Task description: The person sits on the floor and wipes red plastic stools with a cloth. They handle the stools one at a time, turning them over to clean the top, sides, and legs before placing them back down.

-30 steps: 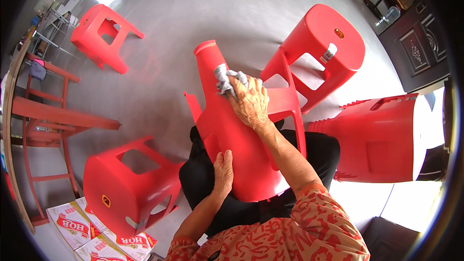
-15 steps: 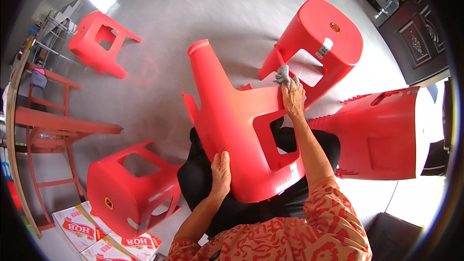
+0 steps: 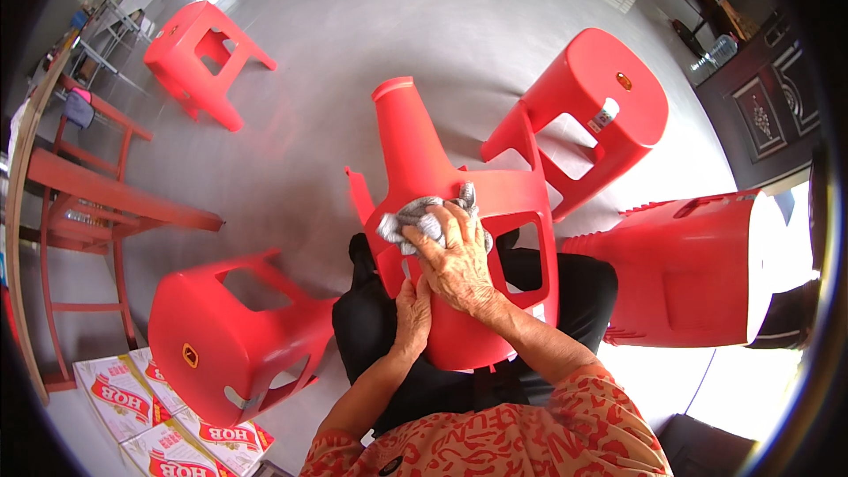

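A red plastic stool point(image 3: 433, 168) lies tipped across my lap, its legs pointing away from me. My right hand point(image 3: 455, 261) presses a grey cloth point(image 3: 415, 219) against the stool's side, near the middle of it. My left hand point(image 3: 412, 316) grips the stool's near edge just below the right hand, steadying it. My forearms in orange patterned sleeves come in from the bottom.
Other red stools stand around: one upright at the back right point(image 3: 592, 115), one on its side at the right point(image 3: 698, 269), one at the lower left point(image 3: 234, 336), one far back left point(image 3: 199, 57). A red wooden frame point(image 3: 84, 203) and printed cartons point(image 3: 141, 406) are at the left.
My right hand with the cloth swept from the stool's far leg to its right side, then back down toward me to the middle. The stool turned slightly. The left hand stayed put.
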Motion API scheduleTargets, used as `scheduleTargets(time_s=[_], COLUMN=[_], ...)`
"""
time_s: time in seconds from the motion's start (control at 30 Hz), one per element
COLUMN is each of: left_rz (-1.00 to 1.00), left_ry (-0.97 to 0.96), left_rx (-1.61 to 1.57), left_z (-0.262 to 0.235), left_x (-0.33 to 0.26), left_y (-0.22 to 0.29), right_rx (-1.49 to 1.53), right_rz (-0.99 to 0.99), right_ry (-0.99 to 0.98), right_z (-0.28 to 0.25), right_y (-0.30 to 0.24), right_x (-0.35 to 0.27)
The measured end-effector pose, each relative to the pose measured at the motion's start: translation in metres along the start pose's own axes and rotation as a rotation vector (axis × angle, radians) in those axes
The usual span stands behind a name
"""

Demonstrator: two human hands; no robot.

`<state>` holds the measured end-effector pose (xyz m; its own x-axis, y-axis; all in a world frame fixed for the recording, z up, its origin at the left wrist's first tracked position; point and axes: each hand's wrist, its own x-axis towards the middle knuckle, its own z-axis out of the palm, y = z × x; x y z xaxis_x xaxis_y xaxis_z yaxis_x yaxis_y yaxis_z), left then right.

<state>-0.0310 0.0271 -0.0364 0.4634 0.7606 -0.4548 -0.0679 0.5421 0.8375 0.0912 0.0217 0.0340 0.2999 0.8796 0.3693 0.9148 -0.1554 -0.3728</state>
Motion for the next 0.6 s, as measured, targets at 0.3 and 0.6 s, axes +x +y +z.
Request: scheduleTargets(time_s=[0.3, 0.6], left_rz=[-0.003, 0.028], left_ry=[-0.025, -0.016], left_rx=[-0.03, 0.191], left_z=[0.001, -0.008], left_x=[-0.002, 0.004], left_y=[0.0, -0.014], right_rx=[-0.073, -0.497], right_rz=[-0.287, -0.308], right_ry=[0.032, -0.21], right_z=[0.035, 0.075], right_y=[0.034, 0.024], right_x=[0.095, 0.146])
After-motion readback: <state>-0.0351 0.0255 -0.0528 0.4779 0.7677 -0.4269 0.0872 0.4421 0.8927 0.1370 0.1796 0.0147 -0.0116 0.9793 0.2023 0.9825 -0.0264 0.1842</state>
